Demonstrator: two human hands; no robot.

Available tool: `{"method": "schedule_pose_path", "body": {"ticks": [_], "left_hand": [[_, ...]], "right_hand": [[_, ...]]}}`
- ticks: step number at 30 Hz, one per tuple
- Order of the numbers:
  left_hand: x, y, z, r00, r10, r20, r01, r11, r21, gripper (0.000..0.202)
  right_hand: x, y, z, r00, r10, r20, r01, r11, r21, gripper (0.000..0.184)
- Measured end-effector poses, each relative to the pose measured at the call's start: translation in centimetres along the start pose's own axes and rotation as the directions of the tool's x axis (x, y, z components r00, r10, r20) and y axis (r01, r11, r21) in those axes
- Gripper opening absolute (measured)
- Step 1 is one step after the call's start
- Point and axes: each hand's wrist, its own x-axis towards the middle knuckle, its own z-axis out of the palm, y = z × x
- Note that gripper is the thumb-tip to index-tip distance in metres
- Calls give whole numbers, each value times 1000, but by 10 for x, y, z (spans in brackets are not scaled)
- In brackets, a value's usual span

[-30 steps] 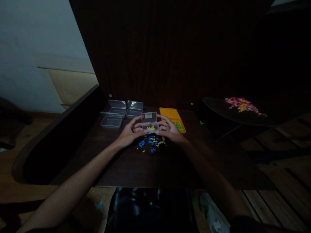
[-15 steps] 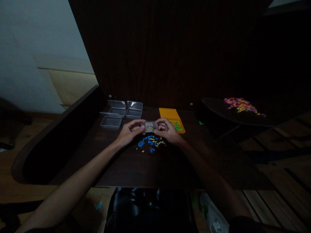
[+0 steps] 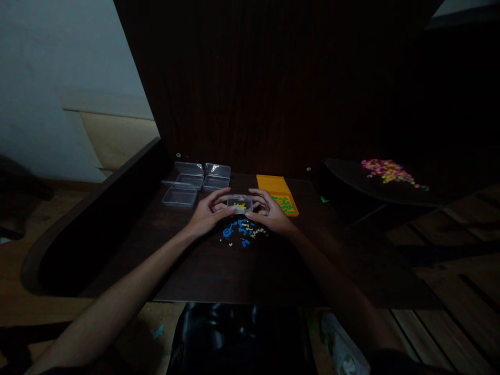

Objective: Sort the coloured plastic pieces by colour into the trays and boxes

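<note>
Between both hands is a small clear plastic box (image 3: pixel 244 199) with yellow pieces (image 3: pixel 239 206) showing inside it. My left hand (image 3: pixel 209 212) grips its left end, thumb on the near side and fingers behind. On the right end, my right hand (image 3: pixel 272 212) holds it the same way. The box is above the table, just beyond a loose scatter of small blue pieces (image 3: pixel 245 243) and cream pieces (image 3: pixel 258 232). Whether the lid is fully closed is hard to make out in the dim light.
Several clear boxes with raised lids, one of them a near box (image 3: pixel 179 197), stand left on the dark table (image 3: pixel 187 281). Right of my hands lies an open orange case (image 3: pixel 273 183) with green pieces (image 3: pixel 287 205). Multicoloured beads (image 3: pixel 388 171) lie on a raised side shelf (image 3: pixel 351 179).
The clear box has tilted in my hands, so the yellow pieces now show plainly through it. Both hands keep their hold at nearly the same spot.
</note>
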Motion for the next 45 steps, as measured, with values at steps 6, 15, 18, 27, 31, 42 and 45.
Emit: {"method": "schedule_pose_path", "body": {"ticks": [6,15,18,27,31,42,45], "left_hand": [[2,-4,0,999,-41,-15,40,999,-9,75],[3,-5,-2,989,111,-99,-59,905,422,65],[3,-1,-9,954,279,-107,-127,703,700,50],[14,-19,-33,951,295,91,-206,387,899,46],[18,-27,-37,963,218,156,-220,314,924,49],[25,-33,-40,970,208,124,-174,243,954,46],[26,-35,-41,968,215,130,-186,264,946,44]], "right_hand": [[8,2,-5,994,-111,10,111,987,-119,77],[27,5,-22,993,-90,70,107,949,-297,78],[37,6,-30,994,-91,60,108,903,-416,77],[72,21,-50,996,-75,37,81,769,-634,72],[89,29,-58,996,-90,19,81,760,-645,72],[114,43,-62,996,-71,-46,11,651,-759,68],[119,48,-64,992,-114,-54,34,651,-758,70]]}}
